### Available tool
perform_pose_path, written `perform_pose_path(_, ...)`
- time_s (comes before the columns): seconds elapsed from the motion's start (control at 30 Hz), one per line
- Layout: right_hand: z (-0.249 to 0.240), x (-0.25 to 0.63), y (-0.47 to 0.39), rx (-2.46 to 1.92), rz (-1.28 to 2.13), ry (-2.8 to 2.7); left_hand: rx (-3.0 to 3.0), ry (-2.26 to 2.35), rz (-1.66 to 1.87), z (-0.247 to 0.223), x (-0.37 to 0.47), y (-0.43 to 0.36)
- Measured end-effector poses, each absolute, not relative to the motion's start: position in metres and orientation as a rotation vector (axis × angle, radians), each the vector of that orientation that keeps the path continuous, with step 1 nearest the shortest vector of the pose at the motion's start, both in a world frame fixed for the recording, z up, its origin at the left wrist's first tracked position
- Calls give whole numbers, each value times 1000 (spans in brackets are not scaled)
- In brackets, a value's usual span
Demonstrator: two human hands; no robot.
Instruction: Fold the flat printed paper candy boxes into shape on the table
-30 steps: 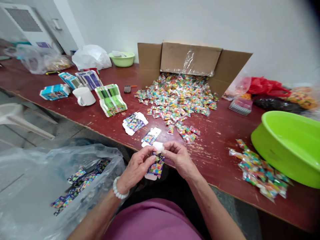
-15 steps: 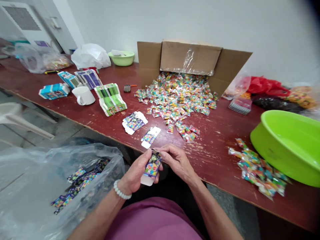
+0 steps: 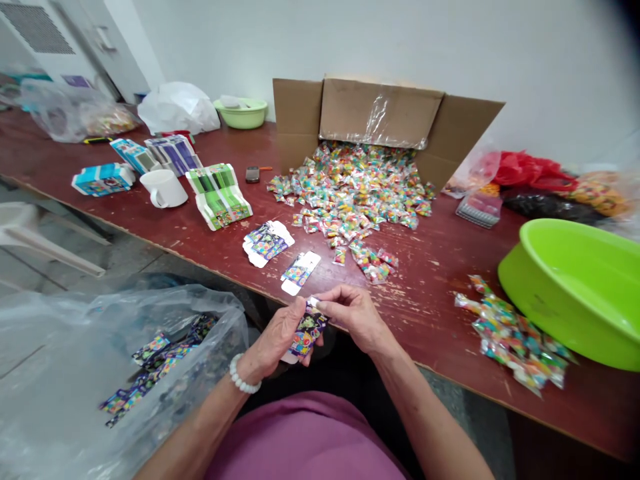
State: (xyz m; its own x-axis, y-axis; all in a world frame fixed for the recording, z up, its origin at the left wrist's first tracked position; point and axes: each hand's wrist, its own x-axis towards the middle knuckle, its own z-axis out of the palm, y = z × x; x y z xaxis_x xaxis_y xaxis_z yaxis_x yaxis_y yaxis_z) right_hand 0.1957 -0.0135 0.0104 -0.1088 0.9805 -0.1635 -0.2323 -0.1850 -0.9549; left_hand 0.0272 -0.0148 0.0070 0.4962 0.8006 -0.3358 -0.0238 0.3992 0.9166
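A small dark printed box (image 3: 310,328) with colourful pictures is gripped by my left hand (image 3: 274,339), its thumb on the front and fingers behind. My right hand (image 3: 353,313) pinches the white flap at the box's upper end. Just beyond, near the table edge, lies a flat printed carton (image 3: 300,272) with white flaps. Several more flat cartons (image 3: 269,243) are stacked to its left. Wrapped candies (image 3: 370,261) lie loose ahead, in front of a large candy heap (image 3: 360,190) spilling from an open cardboard box (image 3: 380,113).
At the right stands a green basin (image 3: 560,293) beside more candy packets (image 3: 517,337). A white mug (image 3: 164,189) and a green display carton (image 3: 219,196) are at the left on the red table (image 3: 430,300). Below left, a clear plastic bag (image 3: 65,360) holds printed boxes.
My right hand has shifted slightly on the box's upper end, where a white flap now shows. The box is tilted more, and less of its lower white flap is visible.
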Motion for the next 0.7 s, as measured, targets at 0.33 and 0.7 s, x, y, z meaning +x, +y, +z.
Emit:
perform_pose_path(0.33,9,190,-34,-1050,1105,-1476,1015,923,683,4,28,-16)
perform_pose_path(0.7,-31,311,36,-1918,181,-1405,815,858,765,1,37,-9)
